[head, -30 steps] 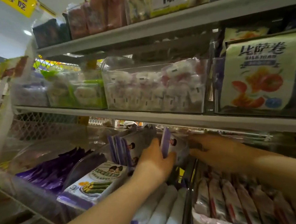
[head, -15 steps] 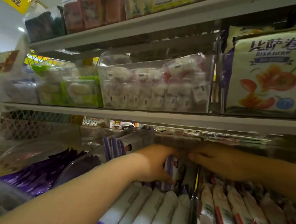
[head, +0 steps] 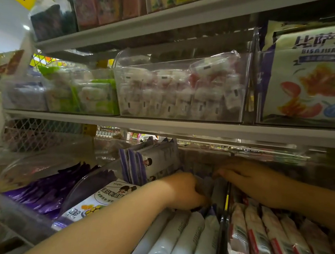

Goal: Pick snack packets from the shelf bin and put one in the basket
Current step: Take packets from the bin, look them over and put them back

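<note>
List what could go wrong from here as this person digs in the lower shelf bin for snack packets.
The leaning stack of purple-edged packets stands right beside the left hand; a tug might topple it forward.
The right hand reaches in across the red-and-white packets; its arm might drag some out.
The left hand's fingers are hidden among packets, so it might lift several rather than one.

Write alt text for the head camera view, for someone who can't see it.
A person's left hand grips one of the white-and-purple snack packets inside a clear plastic shelf bin, while the right hand reaches in beside it from the right. Red-and-white wrapped packets fill the neighbouring bin; no basket is visible.
</note>
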A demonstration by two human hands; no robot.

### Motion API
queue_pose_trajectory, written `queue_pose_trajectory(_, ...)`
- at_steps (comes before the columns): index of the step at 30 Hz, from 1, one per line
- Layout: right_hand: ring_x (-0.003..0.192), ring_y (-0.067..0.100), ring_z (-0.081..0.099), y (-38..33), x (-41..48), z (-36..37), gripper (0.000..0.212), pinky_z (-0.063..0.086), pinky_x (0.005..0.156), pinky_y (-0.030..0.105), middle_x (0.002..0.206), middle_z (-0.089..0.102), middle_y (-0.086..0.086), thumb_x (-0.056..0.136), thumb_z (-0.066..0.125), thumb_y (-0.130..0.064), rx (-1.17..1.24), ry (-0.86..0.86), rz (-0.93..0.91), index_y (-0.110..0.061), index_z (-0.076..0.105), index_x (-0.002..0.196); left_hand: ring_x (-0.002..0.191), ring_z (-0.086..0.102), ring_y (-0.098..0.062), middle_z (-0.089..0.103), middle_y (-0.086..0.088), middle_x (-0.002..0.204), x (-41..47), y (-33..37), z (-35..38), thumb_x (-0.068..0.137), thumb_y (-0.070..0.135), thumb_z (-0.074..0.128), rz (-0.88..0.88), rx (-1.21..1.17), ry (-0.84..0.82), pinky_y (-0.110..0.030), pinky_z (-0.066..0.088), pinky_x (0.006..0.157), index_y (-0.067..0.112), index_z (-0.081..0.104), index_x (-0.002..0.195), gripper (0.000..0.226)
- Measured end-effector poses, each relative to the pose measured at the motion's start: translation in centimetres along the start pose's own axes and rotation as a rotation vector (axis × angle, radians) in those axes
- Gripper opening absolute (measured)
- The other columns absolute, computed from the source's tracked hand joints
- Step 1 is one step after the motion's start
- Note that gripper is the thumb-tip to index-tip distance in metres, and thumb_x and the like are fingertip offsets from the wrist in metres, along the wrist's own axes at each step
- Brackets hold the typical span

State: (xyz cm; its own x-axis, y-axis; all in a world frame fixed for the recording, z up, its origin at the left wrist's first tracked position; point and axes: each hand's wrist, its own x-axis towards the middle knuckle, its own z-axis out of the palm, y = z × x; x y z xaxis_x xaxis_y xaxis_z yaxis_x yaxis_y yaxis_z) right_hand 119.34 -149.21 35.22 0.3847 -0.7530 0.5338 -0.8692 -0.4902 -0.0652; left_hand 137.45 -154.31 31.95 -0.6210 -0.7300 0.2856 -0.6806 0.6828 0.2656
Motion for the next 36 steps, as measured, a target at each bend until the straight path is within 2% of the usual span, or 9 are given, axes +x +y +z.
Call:
queue_pose_trajectory(3,0.098,0.009,0.058,0.1,-0.1,0.3,0.028,0.038,0.083,0.006,0.11,0.068,0.001,0.098,0.046,-0.023,0.074,0.029,-0.006,-0.013,0.07,0.107,0.105,0.061,-0.023,0.067,-0.008,0.111,-0.1,1.5,0.4,0.08,0.054,0.045,0.025,-0.03,-0.019,-0.031,0.045,0.089,0.026,0.055,0.084,0.03)
queue_pose_trajectory(5,0.097,0.005,0.058,0.2,-0.1,0.4,0.027,0.034,0.08,-0.001,0.109,0.068,-0.002,0.098,0.046,-0.022,0.093,0.032,-0.002,-0.016,0.071,0.107,0.104,0.059,-0.021,0.065,-0.004,0.115,-0.2,1.9,0.1,0.087,0.051,0.05,0.023,-0.03,-0.065,-0.03,0.045,0.088,0.031,0.053,0.091,0.021)
queue_pose_trajectory(12,0.103,0.006,0.056,0.4,-0.2,0.5,0.028,0.036,0.088,0.006,0.114,0.066,-0.004,0.1,0.043,-0.021,0.057,-0.018,-0.004,-0.016,0.069,0.108,0.106,0.059,-0.038,0.066,-0.024,0.106,-0.3,2.7,2.0,0.069,0.054,0.028,-0.095,0.064,0.111,-0.042,0.045,0.094,0.02,0.049,0.066,0.04)
queue_pose_trajectory(15,0.099,0.006,0.057,0.2,-0.2,0.3,0.028,0.038,0.086,0.008,0.114,0.066,-0.001,0.1,0.043,-0.021,0.083,0.001,-0.017,-0.013,0.067,0.111,0.091,0.064,-0.031,0.065,-0.015,0.082,-0.1,2.2,2.1,0.074,0.046,0.04,-0.142,-0.135,0.283,-0.032,0.049,0.079,0.02,0.042,0.055,0.032)
queue_pose_trajectory(19,0.101,-0.018,0.043,-0.2,-0.3,0.2,0.034,0.022,0.083,-0.011,0.118,0.046,-0.032,0.1,0.043,-0.022,0.145,0.006,-0.093,-0.052,0.046,0.115,0.052,0.04,-0.006,0.043,0.005,0.056,-0.7,2.1,0.6,0.093,0.027,0.053,-0.16,-0.406,0.542,-0.013,0.029,0.042,0.019,0.045,0.057,0.038)
queue_pose_trajectory(23,0.126,-0.011,0.025,-0.4,-0.4,-0.2,0.043,0.007,0.091,-0.011,0.136,0.025,-0.031,0.101,0.042,-0.024,0.083,-0.017,-0.125,-0.055,0.025,0.125,0.057,0.046,-0.013,0.049,0.004,0.053,-2.8,2.4,-0.6,0.094,0.015,0.052,-0.181,-0.662,0.756,-0.021,0.038,0.055,0.016,0.049,0.055,0.039)
queue_pose_trajectory(26,0.129,-0.005,0.028,-1.4,-0.5,-1.0,0.048,0.012,0.095,-0.009,0.144,0.03,-0.02,0.099,0.047,-0.025,0.071,-0.083,-0.118,-0.042,0.027,0.139,0.083,0.067,-0.035,0.07,-0.019,0.077,-5.3,2.3,-1.6,0.093,0.014,0.048,-0.191,-0.848,0.821,-0.042,0.055,0.082,0.006,0.064,0.07,0.03)
queue_pose_trajectory(30,0.128,0.003,0.043,-5.3,-0.9,-3.1,0.06,0.035,0.107,0.021,0.145,0.045,-0.012,0.089,0.064,-0.026,0.063,-0.043,-0.136,-0.037,0.038,0.142,0.057,0.066,-0.02,0.066,-0.003,0.058,-9.9,2.2,-3.6,0.092,0.01,0.043,-0.161,-1.079,0.904,-0.028,0.054,0.056,0.015,0.064,0.063,0.037)
queue_pose_trajectory(36,0.116,-0.015,0.03,-13.4,-3.1,-2.4,0.091,0.023,0.087,-0.01,0.147,0.035,-0.015,0.074,0.078,-0.039,0.138,-0.017,-0.307,-0.033,0.026,0.148,0.063,0.063,-0.023,0.065,-0.005,0.066,-17.0,1.8,-4.4,0.09,0.018,0.045,-0.177,-1.288,0.949,-0.042,0.054,0.073,0.014,0.064,0.07,0.027)
